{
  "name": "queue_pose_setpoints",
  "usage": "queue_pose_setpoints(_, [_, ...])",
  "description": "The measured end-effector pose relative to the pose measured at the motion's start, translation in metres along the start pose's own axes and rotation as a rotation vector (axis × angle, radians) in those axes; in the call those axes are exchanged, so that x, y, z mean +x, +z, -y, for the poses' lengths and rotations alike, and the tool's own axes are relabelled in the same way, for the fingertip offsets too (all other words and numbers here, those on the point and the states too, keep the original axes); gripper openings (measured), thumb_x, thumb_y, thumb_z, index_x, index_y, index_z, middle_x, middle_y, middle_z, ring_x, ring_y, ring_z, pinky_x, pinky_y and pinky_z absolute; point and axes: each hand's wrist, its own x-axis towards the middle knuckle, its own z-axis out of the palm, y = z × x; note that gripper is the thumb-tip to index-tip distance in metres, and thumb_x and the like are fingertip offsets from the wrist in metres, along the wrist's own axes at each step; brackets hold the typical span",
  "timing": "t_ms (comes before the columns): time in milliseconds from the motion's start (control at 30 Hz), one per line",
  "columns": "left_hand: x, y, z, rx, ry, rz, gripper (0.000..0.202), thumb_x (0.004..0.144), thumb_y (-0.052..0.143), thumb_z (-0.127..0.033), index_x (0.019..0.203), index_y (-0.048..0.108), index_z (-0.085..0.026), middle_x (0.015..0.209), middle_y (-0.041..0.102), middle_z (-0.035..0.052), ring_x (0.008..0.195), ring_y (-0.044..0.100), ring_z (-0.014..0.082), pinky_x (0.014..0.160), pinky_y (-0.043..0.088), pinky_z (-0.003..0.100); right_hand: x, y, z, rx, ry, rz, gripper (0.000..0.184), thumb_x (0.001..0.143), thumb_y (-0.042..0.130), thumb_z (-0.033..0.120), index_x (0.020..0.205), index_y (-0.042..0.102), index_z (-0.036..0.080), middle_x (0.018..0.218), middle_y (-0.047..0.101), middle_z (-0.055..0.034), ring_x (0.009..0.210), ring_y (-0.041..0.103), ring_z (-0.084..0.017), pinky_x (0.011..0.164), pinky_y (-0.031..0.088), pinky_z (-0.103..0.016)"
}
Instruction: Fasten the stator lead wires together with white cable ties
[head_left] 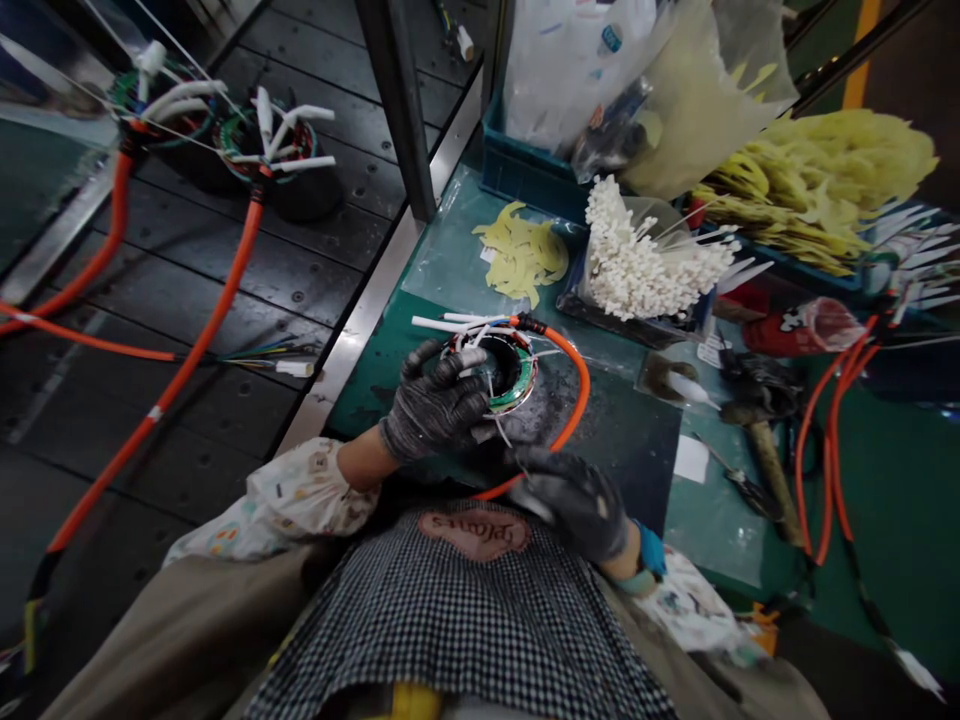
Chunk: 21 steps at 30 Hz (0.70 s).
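A round motor stator [516, 392], with green insulation and white sleeved leads, sits on the bench in front of me. My left hand [442, 398], in a grey knit glove, curls its fingers over the stator's left rim. An orange cable [579, 375] leaves the stator at the back and loops round to the right toward my lap. My right hand [574, 500], also gloved, is near the stator's front by the lower stretch of this cable. Motion smears its fingers, so what they hold, if anything, is unclear. A thin pale strand [502, 432] sticks out from the stator's front.
Yellow insulation pieces [525, 255] lie behind the stator. To their right stands a box of white cable ties [637, 260]. A mallet [772, 470] and more orange cables [829, 450] lie at right. Two wired stators [274, 150] stand on the slatted conveyor [337, 250] at left.
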Motion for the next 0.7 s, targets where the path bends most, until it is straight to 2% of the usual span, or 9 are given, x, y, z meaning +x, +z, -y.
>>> queue_pose_setpoints(100, [-0.004,0.001,0.005,-0.043,0.013,0.030,0.020,0.110,0.065,-0.049,0.112,0.071,-0.030,0.128,0.086,-0.0056,0.148,0.065,0.0217,0.141,0.025,0.048,0.028,0.013,-0.012,-0.154,-0.009,-0.131,0.018,0.096,0.081,0.048,0.101,0.086,0.032,0.098,0.088,-0.0050,0.082,0.082,-0.026,0.068,0.069,-0.038])
queue_pose_setpoints(200, [-0.011,0.006,0.009,-0.094,-0.008,0.037,0.019,0.110,0.065,-0.050,0.114,0.072,-0.033,0.129,0.085,-0.0089,0.149,0.064,0.0208,0.140,0.026,0.048,0.051,0.018,-0.016,-0.392,-0.040,-0.254,0.028,0.101,0.077,0.051,0.113,0.086,0.028,0.086,0.085,-0.0065,0.071,0.079,-0.025,0.062,0.063,-0.036])
queue_pose_setpoints(267, [-0.018,0.010,0.011,-0.129,-0.043,0.088,0.021,0.108,0.067,-0.053,0.110,0.074,-0.033,0.121,0.087,-0.0085,0.149,0.065,0.0221,0.141,0.024,0.051,0.063,0.019,-0.014,-0.489,-0.060,-0.261,0.030,0.104,0.074,0.049,0.119,0.087,0.027,0.084,0.085,-0.0075,0.071,0.079,-0.026,0.064,0.063,-0.036])
queue_pose_setpoints(333, [-0.024,0.013,0.012,-0.170,-0.098,0.175,0.026,0.106,0.067,-0.055,0.103,0.075,-0.031,0.111,0.087,-0.0052,0.148,0.065,0.0244,0.142,0.024,0.054,0.074,0.019,-0.010,-0.436,-0.093,-0.227,0.027,0.106,0.070,0.045,0.115,0.088,0.027,0.089,0.086,-0.0081,0.079,0.082,-0.026,0.072,0.066,-0.037])
queue_pose_setpoints(433, [-0.029,0.017,0.013,-0.202,-0.166,0.253,0.028,0.103,0.068,-0.059,0.102,0.077,-0.033,0.106,0.087,-0.0027,0.144,0.068,0.0267,0.140,0.029,0.056,0.087,0.016,-0.006,-0.137,-0.120,-0.192,0.025,0.108,0.065,0.040,0.109,0.087,0.028,0.101,0.088,-0.0051,0.091,0.084,-0.026,0.086,0.071,-0.041])
queue_pose_setpoints(500, [-0.030,0.019,0.015,-0.188,-0.148,0.238,0.028,0.102,0.069,-0.062,0.108,0.079,-0.037,0.110,0.087,-0.0031,0.143,0.069,0.0272,0.138,0.032,0.055,0.093,0.008,-0.003,0.043,-0.085,-0.122,0.025,0.109,0.064,0.039,0.110,0.087,0.029,0.106,0.089,-0.0030,0.096,0.084,-0.025,0.092,0.073,-0.043])
queue_pose_setpoints(567, [-0.029,0.021,0.016,-0.175,-0.106,0.210,0.028,0.103,0.070,-0.063,0.112,0.078,-0.038,0.114,0.087,-0.0044,0.143,0.069,0.0263,0.137,0.032,0.054,0.097,-0.002,0.001,0.144,-0.061,0.018,0.025,0.110,0.064,0.039,0.111,0.087,0.030,0.109,0.089,-0.0019,0.097,0.085,-0.024,0.094,0.073,-0.043])
queue_pose_setpoints(633, [-0.027,0.021,0.015,-0.177,-0.087,0.193,0.028,0.104,0.069,-0.063,0.112,0.078,-0.038,0.114,0.087,-0.0053,0.143,0.069,0.0253,0.138,0.031,0.053,0.098,-0.011,0.003,0.167,-0.065,0.164,0.021,0.108,0.068,0.039,0.109,0.087,0.030,0.105,0.089,-0.0013,0.093,0.084,-0.023,0.092,0.073,-0.042])
queue_pose_setpoints(700, [-0.025,0.020,0.014,-0.178,-0.092,0.182,0.028,0.105,0.068,-0.062,0.117,0.078,-0.038,0.111,0.087,-0.0058,0.142,0.069,0.0244,0.140,0.028,0.052,0.098,-0.017,0.003,0.158,-0.067,0.238,0.015,0.103,0.075,0.038,0.106,0.087,0.029,0.100,0.089,-0.0006,0.088,0.083,-0.022,0.088,0.073,-0.040])
